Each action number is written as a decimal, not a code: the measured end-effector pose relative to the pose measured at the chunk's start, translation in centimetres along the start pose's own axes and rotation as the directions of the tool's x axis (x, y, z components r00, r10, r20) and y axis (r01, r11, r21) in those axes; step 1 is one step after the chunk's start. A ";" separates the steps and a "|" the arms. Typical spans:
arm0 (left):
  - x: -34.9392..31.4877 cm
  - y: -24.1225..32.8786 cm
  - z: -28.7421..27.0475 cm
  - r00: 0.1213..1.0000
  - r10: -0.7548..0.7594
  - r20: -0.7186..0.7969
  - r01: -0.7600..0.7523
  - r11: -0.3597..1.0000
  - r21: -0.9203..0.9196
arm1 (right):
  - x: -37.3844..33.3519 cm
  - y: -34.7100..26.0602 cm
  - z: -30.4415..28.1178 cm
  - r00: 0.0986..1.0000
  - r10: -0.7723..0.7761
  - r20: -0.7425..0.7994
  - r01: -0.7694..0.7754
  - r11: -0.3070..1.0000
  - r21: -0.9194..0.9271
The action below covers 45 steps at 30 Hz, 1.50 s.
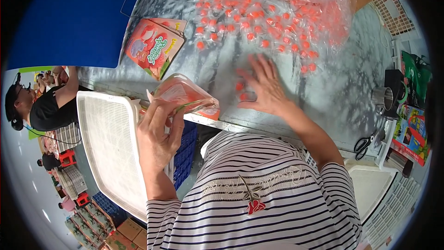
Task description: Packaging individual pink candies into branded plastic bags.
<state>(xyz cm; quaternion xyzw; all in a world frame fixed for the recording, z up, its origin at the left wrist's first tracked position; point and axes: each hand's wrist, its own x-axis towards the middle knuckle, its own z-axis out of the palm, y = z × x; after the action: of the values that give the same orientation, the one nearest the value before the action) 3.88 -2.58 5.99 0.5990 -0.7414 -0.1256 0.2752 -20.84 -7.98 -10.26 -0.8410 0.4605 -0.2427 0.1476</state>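
Note:
Between the thumb and fingers of my left hand (159, 132) is a pink printed pouch (187, 93), held by one side over the table's near edge. Its clear side faces up, and whether its mouth is open I cannot tell. My right hand (268, 88) is low over the grey table (319, 111), fingers spread. Beside its thumb and fingers lie a few small red wrapped candies (239, 86). Farther off is a wide scatter of the same red candies (264, 43) in clear wrappers. A small stack of flat pink pouches (155, 48) rests at the left.
A large clear plastic bag (319, 0) of candies lies at the back. Left are a blue panel (69, 18), a white mesh tray (108, 148) and another person (53, 97). Black scissors (363, 147), a metal cup (383, 98) and a colourful box (409, 132) are on the right.

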 end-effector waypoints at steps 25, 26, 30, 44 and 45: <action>5.1 5.6 6.4 0.780 0.560 0.279 -0.542 0.828 -0.143 | 3.4 -4.1 -13.8 0.971 0.239 0.027 -0.236 0.921 0.311; 5.2 6.0 6.6 0.790 0.558 0.254 -0.523 0.830 -0.195 | 3.6 -4.3 -13.8 0.968 0.249 -0.018 -0.229 0.915 0.332; 5.0 6.7 7.6 0.784 0.580 0.220 -0.515 0.806 -0.291 | 4.4 -4.7 -13.7 0.964 0.264 -0.032 -0.237 0.909 0.341; 4.3 5.5 6.7 0.856 0.481 0.188 -0.442 0.871 -0.214 | 0.0 -3.4 -11.8 0.978 -0.002 -0.208 0.117 0.832 0.542; 4.1 5.4 6.0 0.870 0.438 0.226 -0.402 0.896 -0.190 | -0.1 -2.3 -11.8 0.978 -0.005 -0.207 0.120 0.831 0.544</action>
<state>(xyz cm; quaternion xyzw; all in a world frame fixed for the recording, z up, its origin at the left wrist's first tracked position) -4.39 -5.97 4.90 0.3808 -0.8733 -0.1917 0.2357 -25.71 -6.98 0.71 -0.7487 0.3549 -0.4522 0.3301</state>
